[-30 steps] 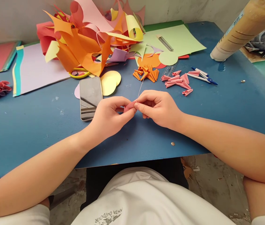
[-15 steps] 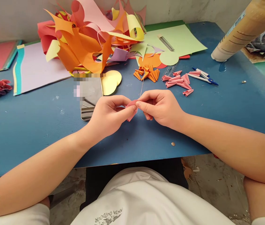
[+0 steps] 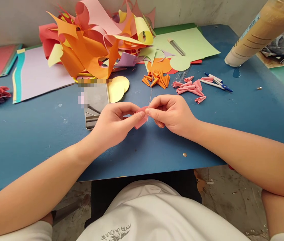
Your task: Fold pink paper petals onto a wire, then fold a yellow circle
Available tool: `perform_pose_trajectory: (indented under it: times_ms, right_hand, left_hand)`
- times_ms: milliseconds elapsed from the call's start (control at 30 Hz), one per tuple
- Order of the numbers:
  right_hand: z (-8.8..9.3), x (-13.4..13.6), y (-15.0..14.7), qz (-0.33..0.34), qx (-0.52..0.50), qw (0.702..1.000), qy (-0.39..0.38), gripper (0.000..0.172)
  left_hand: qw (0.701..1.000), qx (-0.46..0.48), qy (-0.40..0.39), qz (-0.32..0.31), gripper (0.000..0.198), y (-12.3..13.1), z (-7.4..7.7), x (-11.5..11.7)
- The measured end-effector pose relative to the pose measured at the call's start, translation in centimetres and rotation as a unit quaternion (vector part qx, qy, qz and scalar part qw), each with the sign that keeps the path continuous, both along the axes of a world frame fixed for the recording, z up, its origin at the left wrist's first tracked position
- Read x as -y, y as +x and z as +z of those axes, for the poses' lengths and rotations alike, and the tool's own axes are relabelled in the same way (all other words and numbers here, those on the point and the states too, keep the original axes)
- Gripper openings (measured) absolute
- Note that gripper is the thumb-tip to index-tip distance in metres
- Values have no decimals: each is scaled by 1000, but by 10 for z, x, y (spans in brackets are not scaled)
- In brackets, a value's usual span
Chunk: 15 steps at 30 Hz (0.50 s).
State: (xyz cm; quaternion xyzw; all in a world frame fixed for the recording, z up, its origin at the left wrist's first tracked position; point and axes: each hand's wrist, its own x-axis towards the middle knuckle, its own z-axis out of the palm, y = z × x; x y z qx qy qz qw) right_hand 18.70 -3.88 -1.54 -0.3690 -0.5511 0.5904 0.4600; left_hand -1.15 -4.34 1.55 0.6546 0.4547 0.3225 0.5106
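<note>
A small pink paper piece [image 3: 141,123] is held just above the blue tabletop [image 3: 157,160], between the 2 hands. The grip of the left hand [image 3: 118,120] is clamped on it, thumb in front and fingers behind, while the grip of the right hand [image 3: 170,113] pinches its right end between thumb and forefinger. A thin pale strand [image 3: 150,93] passes by the right fingertips and slants up toward the orange paper cones [image 3: 162,81]; whether that hand also grips it, I cannot tell. To the right of those lie the pink paper cones [image 3: 189,87], with a clear ruler [image 3: 182,75] behind them and blue-and-white pens [image 3: 213,83] beside them. Near the left hand, a phone [image 3: 98,95], partly pixelated, lies flat next to yellow paper circles [image 3: 117,88], below the heap of paper scraps [image 3: 86,50].
</note>
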Motion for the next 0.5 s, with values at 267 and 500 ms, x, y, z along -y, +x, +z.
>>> perform_pose_trajectory:
  times_ms: [267, 500]
  right_hand:
    - [-3, 0, 2, 10, -8, 1000, 7, 45]
    - [1, 1, 0, 8, -22, 1000, -9, 45]
  left_hand:
    - [1000, 22, -20, -6, 22, -2, -1, -3]
    - [1000, 15, -10, -13, 22, -2, -1, -3]
